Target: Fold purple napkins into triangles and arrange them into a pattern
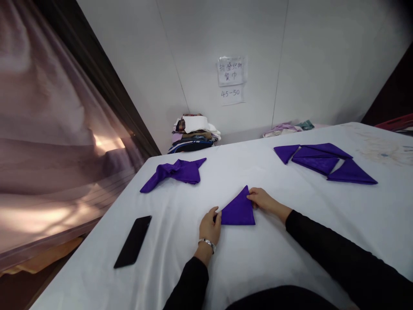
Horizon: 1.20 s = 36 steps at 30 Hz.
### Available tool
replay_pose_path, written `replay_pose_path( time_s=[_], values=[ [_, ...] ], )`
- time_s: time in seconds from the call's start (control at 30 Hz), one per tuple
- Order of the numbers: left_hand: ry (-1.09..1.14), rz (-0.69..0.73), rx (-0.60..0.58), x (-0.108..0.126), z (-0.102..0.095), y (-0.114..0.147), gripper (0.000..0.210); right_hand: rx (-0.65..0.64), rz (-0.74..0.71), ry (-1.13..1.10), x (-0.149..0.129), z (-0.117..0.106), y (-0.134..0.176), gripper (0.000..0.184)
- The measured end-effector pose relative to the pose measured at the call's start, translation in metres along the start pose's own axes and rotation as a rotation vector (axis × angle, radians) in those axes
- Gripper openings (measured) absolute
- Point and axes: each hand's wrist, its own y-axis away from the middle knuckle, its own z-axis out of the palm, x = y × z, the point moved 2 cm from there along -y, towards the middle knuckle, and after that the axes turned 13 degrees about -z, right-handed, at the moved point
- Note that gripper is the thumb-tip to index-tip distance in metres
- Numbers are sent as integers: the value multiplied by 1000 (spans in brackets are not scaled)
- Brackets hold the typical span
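Observation:
A purple napkin (pixel 239 210), folded into a triangle, lies flat on the white tablecloth (pixel 180 241) in front of me. My left hand (pixel 210 226), with a silver bracelet at the wrist, pinches the napkin's left corner between thumb and fingers. On the other side my right hand (pixel 259 199) grips the right edge near the top point. Up to the left lies a crumpled purple napkin (pixel 185 171), apart from both hands. Several folded purple napkins (pixel 318 161) are laid close together at the back right.
A black phone or tablet (pixel 133 242) rests on the left part of the table. Behind the table stand a pile of folded clothes (pixel 195 133) and more cloth (pixel 285 128). Paper signs (pixel 231 79) hang on the grey wall. A pink curtain (pixel 58 129) hangs at the left.

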Motion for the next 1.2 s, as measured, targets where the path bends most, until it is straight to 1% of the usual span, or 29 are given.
replay_pose_path(
  time_s=[0.13, 0.27, 0.4, 0.53, 0.7, 0.8, 0.97, 1.2],
  values=[
    [-66, 29, 45, 1, 0, 2, 29, -37, 14, 95, 4, 0, -6, 6],
    [-112, 26, 41, 1, 0, 2, 29, -48, 21, 195, 4, -2, -9, 4],
    [-136, 23, 32, 1, 0, 2, 28, -67, 32, 283, 1, -3, -10, 6],
    [-157, 35, 22, 1, 0, 1, 27, -87, 36, 359, -2, -4, -11, 11],
    [-164, 40, 17, 1, 0, 2, 28, -109, -6, 496, -5, -6, -15, 20],
    [-169, 41, 24, 2, -1, 2, 28, -92, -31, 601, -6, -7, -19, 22],
    [-177, 35, 21, 2, -2, 2, 29, -34, -55, 745, -11, -7, -20, 18],
    [-192, 44, 35, -1, -5, 4, 27, 4, -52, 822, -17, -5, -12, 17]
  ],
)
